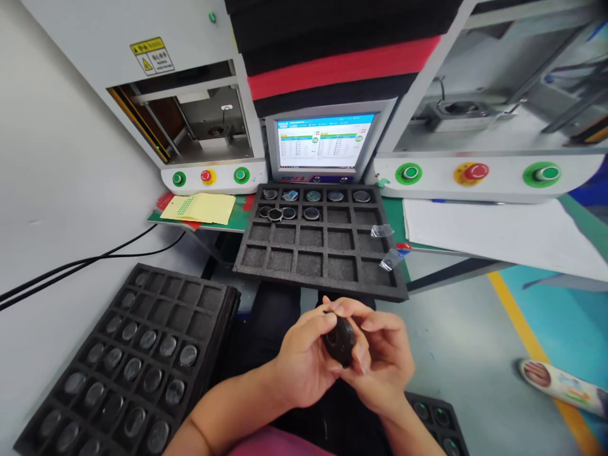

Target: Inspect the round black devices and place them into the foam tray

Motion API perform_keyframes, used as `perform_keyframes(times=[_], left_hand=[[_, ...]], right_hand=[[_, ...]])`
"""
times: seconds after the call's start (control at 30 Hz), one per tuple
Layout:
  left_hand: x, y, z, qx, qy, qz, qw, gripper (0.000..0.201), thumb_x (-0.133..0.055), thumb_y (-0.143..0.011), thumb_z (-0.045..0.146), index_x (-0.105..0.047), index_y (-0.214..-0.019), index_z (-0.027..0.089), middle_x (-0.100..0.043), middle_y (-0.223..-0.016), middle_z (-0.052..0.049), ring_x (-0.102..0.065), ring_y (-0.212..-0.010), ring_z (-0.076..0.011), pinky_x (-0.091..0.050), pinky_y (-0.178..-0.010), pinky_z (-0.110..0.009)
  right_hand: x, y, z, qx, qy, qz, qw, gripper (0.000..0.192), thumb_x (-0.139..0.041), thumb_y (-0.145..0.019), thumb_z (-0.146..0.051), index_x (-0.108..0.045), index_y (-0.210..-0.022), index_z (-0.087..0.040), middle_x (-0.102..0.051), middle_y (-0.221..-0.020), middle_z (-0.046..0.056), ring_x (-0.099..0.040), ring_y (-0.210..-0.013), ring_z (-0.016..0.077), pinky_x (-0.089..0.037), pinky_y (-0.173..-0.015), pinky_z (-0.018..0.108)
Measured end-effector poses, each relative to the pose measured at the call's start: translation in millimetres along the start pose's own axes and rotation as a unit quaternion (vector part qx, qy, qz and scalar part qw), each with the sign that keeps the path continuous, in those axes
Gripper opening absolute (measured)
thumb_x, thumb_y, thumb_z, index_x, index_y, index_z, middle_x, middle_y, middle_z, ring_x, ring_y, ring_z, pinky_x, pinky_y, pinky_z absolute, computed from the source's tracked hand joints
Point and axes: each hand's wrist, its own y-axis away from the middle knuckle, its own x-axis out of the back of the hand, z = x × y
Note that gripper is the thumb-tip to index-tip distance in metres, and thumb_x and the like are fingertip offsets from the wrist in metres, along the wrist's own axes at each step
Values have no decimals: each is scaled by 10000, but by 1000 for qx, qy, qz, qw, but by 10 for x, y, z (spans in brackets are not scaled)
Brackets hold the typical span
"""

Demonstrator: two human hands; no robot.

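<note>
Left hand (304, 364) grips dark puck (341, 342), lower centre of frame; worker's right hand (387, 351) grasps it too. Foam tray (339, 284) mid-frame, part-filled with discs (311, 214). Tray stack (211, 304) lower left. Screen (327, 145) lit, upper centre.

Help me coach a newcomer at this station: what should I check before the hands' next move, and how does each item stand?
1. Round black watch-like piece supported: ok, the left hand and right hand both hold it.
2. Its surface unmarked: cannot tell, it is partly covered.
3. One disc per pocket in the black foam tray on the bench: not ok, a silver-rimmed disc overlaps its neighbours.
4. Tray free of film: not ok, clear plastic strips lie at its right side.
5. Monitor results: ok, two green OK marks show.
6. Red stop buttons uncovered: ok, both in plain view.
</note>
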Motion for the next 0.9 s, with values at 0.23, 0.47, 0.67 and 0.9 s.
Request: perform_keyframes(times=[0.23,0.47,0.67,0.9], left_hand=[[-35,57,-79,58,-14,-52,997,404,-718,-761,473,-634,-728,79,-612,-645,-59,-564,-566,-106,-409,-533,-180],[242,-132,651,-65,-632,-74,769,504,-396,-955,525,-670,-1109,131,-710,-1073,-155,-649,-1007,-240,-492,-898,-367],[722,-839,1997,-72,-930,-27,361,635,-485,-731,-62,-586,-1316,166,-480,-1489,-130,-429,-1373,-291,-325,-1144,-472],[886,-1374,2408,13,-940,-112,321,470,-541,-805,-11,-698,-1148,269,-662,-1306,-5,-650,-1098,-200,-479,-889,-272]], right_hand=[[10,134,-149,36,31,31,998,397,-794,-774,-185,-565,-1095,-238,-690,-1092,56,-673,-1050,167,-557,-963,350],[231,90,-93,-31,98,71,992,372,-753,-814,-188,-525,-1096,-269,-688,-1136,62,-687,-1067,184,-594,-868,295],[603,-695,434,15,331,-29,943,354,-722,-813,-351,-536,-1089,-233,-691,-1073,79,-689,-1016,211,-584,-881,380],[850,-1840,1055,-70,413,-140,897,373,-723,-765,-458,-609,-1011,-202,-690,-1013,75,-681,-849,226,-584,-795,431]])
